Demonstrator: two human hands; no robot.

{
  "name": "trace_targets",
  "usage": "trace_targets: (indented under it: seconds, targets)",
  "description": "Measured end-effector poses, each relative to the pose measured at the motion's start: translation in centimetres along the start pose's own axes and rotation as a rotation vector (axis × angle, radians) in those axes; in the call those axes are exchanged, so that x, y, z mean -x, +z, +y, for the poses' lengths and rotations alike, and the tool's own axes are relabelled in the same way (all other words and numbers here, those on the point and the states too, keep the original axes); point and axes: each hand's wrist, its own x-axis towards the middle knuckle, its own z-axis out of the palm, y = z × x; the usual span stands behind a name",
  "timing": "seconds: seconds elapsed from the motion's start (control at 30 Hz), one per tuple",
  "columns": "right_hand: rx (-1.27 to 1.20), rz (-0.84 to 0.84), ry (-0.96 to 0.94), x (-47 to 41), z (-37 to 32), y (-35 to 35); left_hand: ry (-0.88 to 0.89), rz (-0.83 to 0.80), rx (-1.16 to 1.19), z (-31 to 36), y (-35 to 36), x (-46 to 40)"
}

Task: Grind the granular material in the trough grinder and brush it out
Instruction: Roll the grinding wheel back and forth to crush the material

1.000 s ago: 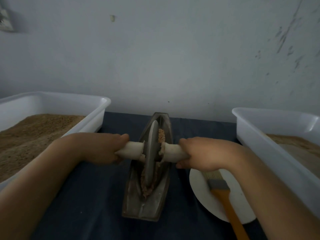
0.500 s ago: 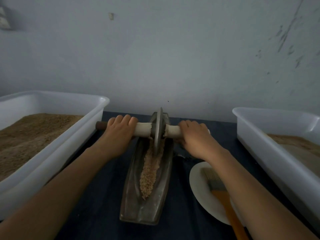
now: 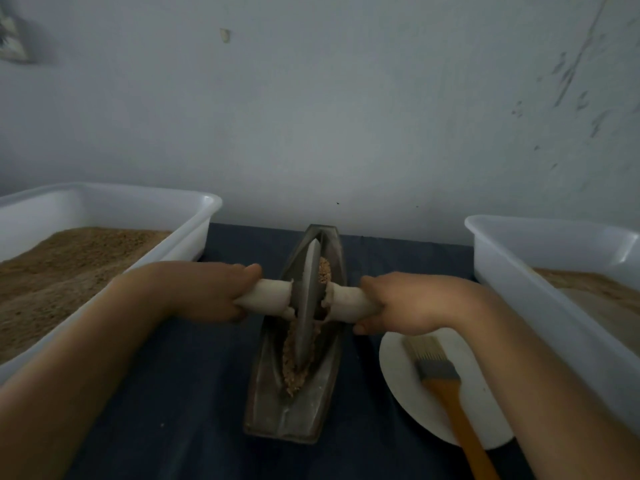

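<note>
A boat-shaped metal trough grinder [image 3: 277,410] lies lengthwise on the dark cloth in the middle. Its metal wheel [image 3: 308,306] stands upright in the groove near the trough's middle, on a pale axle handle [image 3: 272,297]. My left hand [image 3: 211,292] is closed around the axle's left end and my right hand [image 3: 398,303] around its right end. Tan granular material [image 3: 294,372] lies along the groove, in front of and behind the wheel. A brush [image 3: 440,372] with an orange handle rests on a white plate [image 3: 398,372] at the right.
A white plastic tub [image 3: 194,230] holding brown granular material stands at the left. A second white tub [image 3: 519,271] with similar material stands at the right, close to the plate. A pale wall rises just behind the table's far edge.
Both hands pulled the wheel back toward me from the trough's far end to its middle, covering part of the material again. One second ago it stood about where it is now.
</note>
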Motion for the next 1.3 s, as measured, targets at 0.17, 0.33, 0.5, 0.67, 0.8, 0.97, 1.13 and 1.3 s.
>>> trace_targets:
  seconds: [0.17, 0.33, 0.5, 0.67, 0.8, 0.97, 1.13, 1.3]
  targets:
    - [0.015, 0.108, 0.053, -1.8, 0.6, 0.5, -0.019, 0.136, -0.04, -0.2, 0.4, -1.5]
    - [0.15, 0.478, 0.075, -4.5, 2.3, 2.0, -0.104, 0.531, -0.197, -0.8, 2.3, -4.8]
    - [0.162, 0.604, 0.089, -5.5, 3.1, 2.8, -0.073, 0.743, -0.205, -0.9, 3.1, -6.0]
    - [0.18, 0.493, 0.073, -4.3, 2.1, 2.5, -0.07, 0.592, -0.168, -1.2, 2.8, -4.7]
    - [0.071, 0.236, 0.072, -2.3, 0.7, 1.3, -0.04, 0.365, -0.154, -0.7, 1.9, -2.3]
    - [0.025, 0.027, -0.006, 0.2, -0.4, -0.1, -0.005, 0.026, -0.045, 0.1, 0.2, 0.3]
    - [0.011, 0.016, -0.003, 0.0, -0.2, -0.2, 0.002, -0.018, 0.027, -0.1, 0.1, 0.2]
    - [0.087, 0.272, 0.068, -2.9, 1.2, 1.2, -0.05, 0.359, -0.112, -0.7, 1.8, -2.7]
